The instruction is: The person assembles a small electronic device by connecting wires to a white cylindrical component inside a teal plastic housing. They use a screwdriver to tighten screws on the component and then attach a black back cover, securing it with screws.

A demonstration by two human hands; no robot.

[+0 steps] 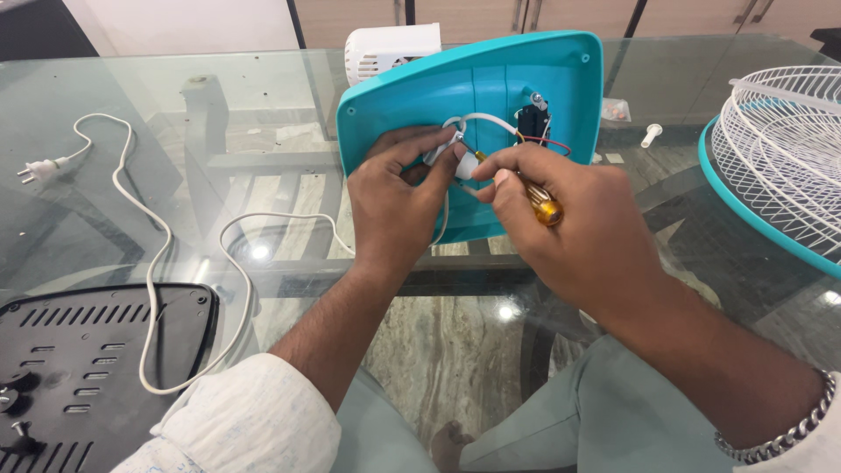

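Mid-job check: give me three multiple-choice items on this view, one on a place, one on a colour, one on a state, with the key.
1. Where does the black vented panel lie?
A. near left of the glass table
B. far right
C. on the wire grille

2. What colour is the shell under the hands?
A. red
B. teal
C. black

3. What is the state of the plug?
A. in a socket
B. cut off
C. loose on the table

Key: 1 A, it lies at the lower left edge. 2 B, the shell is teal. 3 C, its prongs lie bare on the glass.
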